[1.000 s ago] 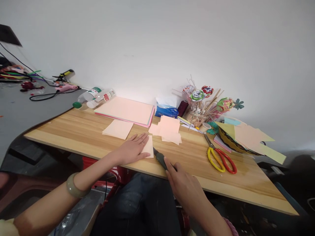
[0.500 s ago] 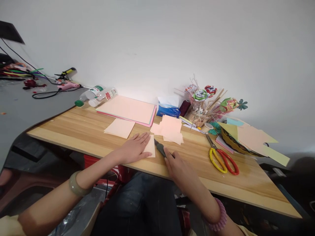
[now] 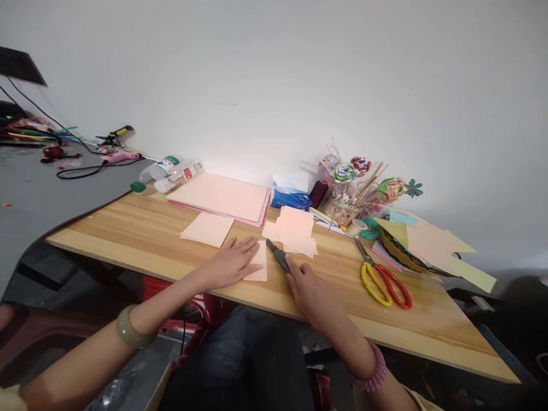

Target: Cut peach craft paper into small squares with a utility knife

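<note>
My left hand (image 3: 231, 262) lies flat with its fingers stretched out over a small pale pink sheet of paper (image 3: 260, 268), pressing it to the table near the front edge. Part of that sheet is hidden under the palm. To its right, my right hand (image 3: 306, 285) is wrapped round a dark green utility knife (image 3: 279, 256), whose tip points up and left beside the sheet's right edge. Whether the tip touches the paper I cannot tell. A stack of pale squares of paper (image 3: 208, 229) sits left of my left hand, and loose pink paper pieces (image 3: 295, 228) lie beyond the knife.
Large pink sheets (image 3: 222, 197) lie at the back of the wooden table (image 3: 128, 240). Scissors (image 3: 381, 279) rest at right, near a basket of paper (image 3: 398, 248). Behind stand a tissue pack (image 3: 291, 197) and paper flowers (image 3: 346, 173). Plastic bottles (image 3: 158, 168) lie at back left.
The knife has shifted slightly up and left relative to the sheet, ending near its upper right corner. My left hand stays flat on the paper. The whole view has tilted a little.
</note>
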Available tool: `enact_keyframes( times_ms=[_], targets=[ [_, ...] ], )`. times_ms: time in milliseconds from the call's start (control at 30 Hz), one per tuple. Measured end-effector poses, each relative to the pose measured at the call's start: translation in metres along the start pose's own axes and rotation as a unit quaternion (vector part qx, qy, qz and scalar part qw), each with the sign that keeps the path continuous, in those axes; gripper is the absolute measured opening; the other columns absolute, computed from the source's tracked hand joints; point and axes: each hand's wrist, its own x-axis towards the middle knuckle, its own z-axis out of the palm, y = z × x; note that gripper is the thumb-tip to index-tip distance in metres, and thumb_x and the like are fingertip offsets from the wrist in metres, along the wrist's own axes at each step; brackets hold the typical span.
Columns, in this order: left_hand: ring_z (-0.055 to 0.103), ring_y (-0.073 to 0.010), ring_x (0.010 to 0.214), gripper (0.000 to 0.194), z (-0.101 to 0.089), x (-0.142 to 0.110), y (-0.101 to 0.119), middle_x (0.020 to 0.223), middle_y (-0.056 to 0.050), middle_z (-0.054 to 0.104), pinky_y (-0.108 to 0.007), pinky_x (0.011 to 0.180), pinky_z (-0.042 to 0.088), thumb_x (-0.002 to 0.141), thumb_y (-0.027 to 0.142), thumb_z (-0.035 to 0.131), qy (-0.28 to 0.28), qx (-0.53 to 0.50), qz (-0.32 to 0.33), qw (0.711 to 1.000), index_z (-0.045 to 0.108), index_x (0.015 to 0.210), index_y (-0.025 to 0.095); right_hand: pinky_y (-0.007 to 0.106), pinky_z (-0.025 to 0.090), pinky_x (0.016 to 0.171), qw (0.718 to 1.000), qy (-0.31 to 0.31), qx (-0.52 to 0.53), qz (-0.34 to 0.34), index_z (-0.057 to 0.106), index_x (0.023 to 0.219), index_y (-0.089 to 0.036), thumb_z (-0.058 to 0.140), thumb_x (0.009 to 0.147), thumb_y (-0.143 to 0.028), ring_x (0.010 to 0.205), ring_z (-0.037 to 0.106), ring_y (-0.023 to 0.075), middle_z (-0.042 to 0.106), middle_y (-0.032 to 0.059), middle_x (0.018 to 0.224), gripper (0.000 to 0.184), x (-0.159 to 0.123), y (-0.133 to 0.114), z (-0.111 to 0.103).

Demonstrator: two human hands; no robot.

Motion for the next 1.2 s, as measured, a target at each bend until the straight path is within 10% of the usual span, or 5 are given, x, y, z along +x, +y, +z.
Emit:
enact_keyframes(
  times_ms=[300, 533, 833, 1000, 1200],
  targets=[
    [0.060, -0.0266, 0.094, 0.033, -0.034, 0.035, -0.014, 0.098, -0.003, 0.069, -0.032, 0.077, 0.045, 0.066, 0.022, 0.059, -0.014, -0.066, -0.082, 0.994, 0.066, 0.099, 0.022, 0.027, 0.050, 0.050, 0.990, 0.095, 0.090, -0.047, 0.035, 0.137, -0.019, 0.029, 0.095, -0.025, 0.064, 0.065, 0.0164, 0.062, 0.0057, 0.093, 0.043, -0.082, 0.028, 0.015],
    [0.063, -0.0187, 0.069, 0.012, -0.041, 0.060, -0.002, 0.067, 0.005, 0.066, -0.021, 0.057, 0.042, 0.058, 0.030, 0.069, -0.107, -0.124, -0.049, 0.985, 0.067, 0.067, 0.022, 0.020, 0.053, 0.059, 0.975, 0.152, 0.162, -0.030, 0.032, 0.139, -0.025, 0.032, 0.094, -0.023, 0.075, 0.067, 0.0121, 0.063, 0.0045, 0.101, 0.045, -0.125, 0.051, 0.029],
    [0.058, -0.0297, 0.098, 0.039, -0.018, 0.105, 0.038, 0.112, -0.014, 0.058, -0.036, 0.075, 0.045, 0.081, 0.039, 0.050, 0.148, -0.058, -0.169, 0.973, 0.053, 0.110, 0.013, 0.022, 0.053, 0.060, 0.966, 0.182, 0.154, 0.099, 0.037, 0.136, -0.029, 0.032, 0.094, -0.031, 0.082, 0.067, 0.0155, 0.066, 0.0038, 0.103, 0.043, -0.135, 0.076, 0.027],
    [0.052, -0.0211, 0.110, 0.043, -0.047, 0.073, -0.009, 0.128, -0.010, 0.047, -0.030, 0.092, 0.040, 0.086, 0.040, 0.041, 0.237, -0.019, -0.182, 0.954, 0.044, 0.121, 0.015, 0.026, 0.051, 0.059, 0.955, 0.196, 0.059, 0.215, 0.038, 0.136, -0.023, 0.030, 0.094, -0.037, 0.087, 0.065, 0.0197, 0.065, 0.0065, 0.106, 0.044, -0.121, 0.114, 0.033],
    [0.058, -0.0322, 0.101, 0.050, -0.062, -0.002, -0.052, 0.107, -0.015, 0.064, -0.041, 0.084, 0.043, 0.081, 0.051, 0.040, 0.187, 0.024, -0.251, 0.949, 0.058, 0.105, 0.012, 0.036, 0.047, 0.070, 0.939, 0.176, -0.091, 0.280, 0.043, 0.129, -0.005, 0.030, 0.093, -0.031, 0.085, 0.062, 0.0268, 0.066, 0.0165, 0.097, 0.046, -0.067, 0.162, 0.037]
  ],
)
